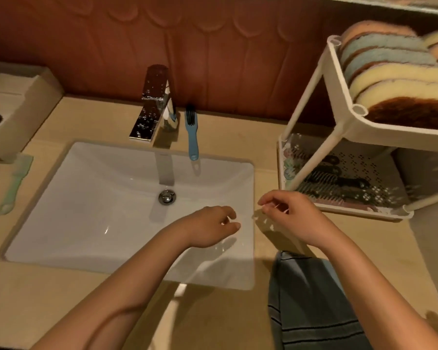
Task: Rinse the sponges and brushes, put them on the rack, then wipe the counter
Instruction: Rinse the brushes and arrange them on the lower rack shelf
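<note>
Striped cloth (pixel 311 306) nearest; left hand (pixel 210 227) loosely curled, empty; right hand (pixel 288 213) fingers pinched, contents unclear; no legible writing.

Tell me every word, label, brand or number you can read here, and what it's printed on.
There is no readable text anywhere in this view.
The tap shows only water drops, no brand mark.
The blue brush and green brush carry no visible lettering.
The box at the left looks plain.
The rack has a flower picture on its lower tray, but any wording there is too blurred to tell.
</note>
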